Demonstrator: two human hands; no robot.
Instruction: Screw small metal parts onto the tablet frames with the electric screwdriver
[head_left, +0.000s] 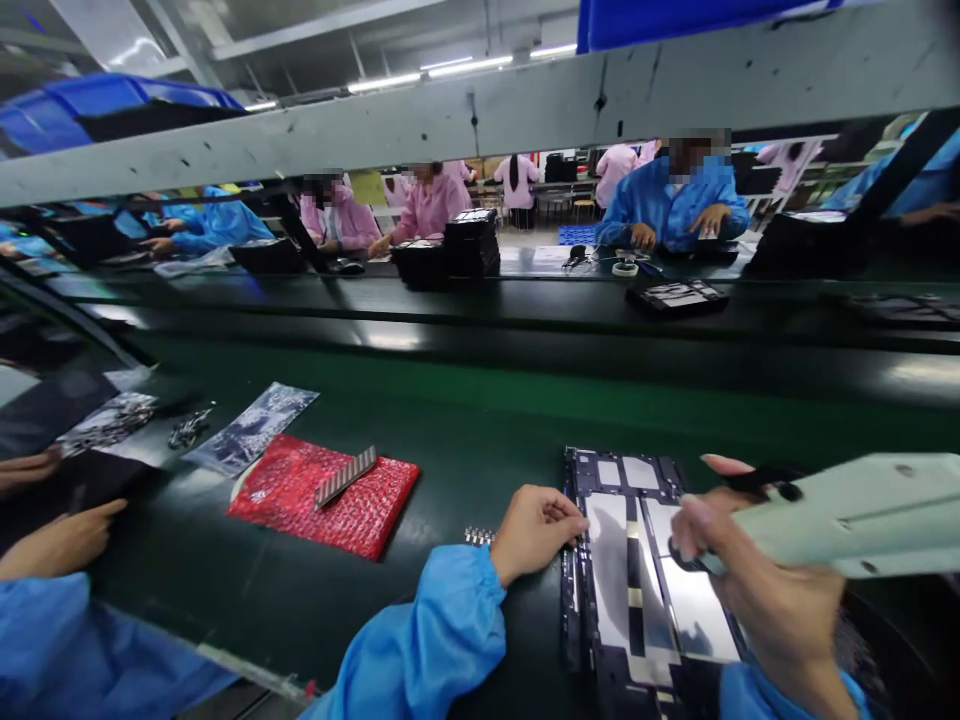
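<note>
Steadying one tablet chassis (645, 580), left hand (534, 530); right hand (757, 590) grips one screwdriver (847, 515).

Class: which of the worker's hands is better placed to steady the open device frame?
Left, probably. The left hand already rests at the edge of the dark rectangular device frame with silver panels, while the right hand is occupied gripping a pale green power tool.

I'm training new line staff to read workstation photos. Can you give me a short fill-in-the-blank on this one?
1. The left hand rests on the ____ edge of the open device chassis.
2. The right hand holds a pale green ____.
3. The ribbed metal strip lies on a ____ bubble bag.

Missing words: left; power screwdriver; red
</note>
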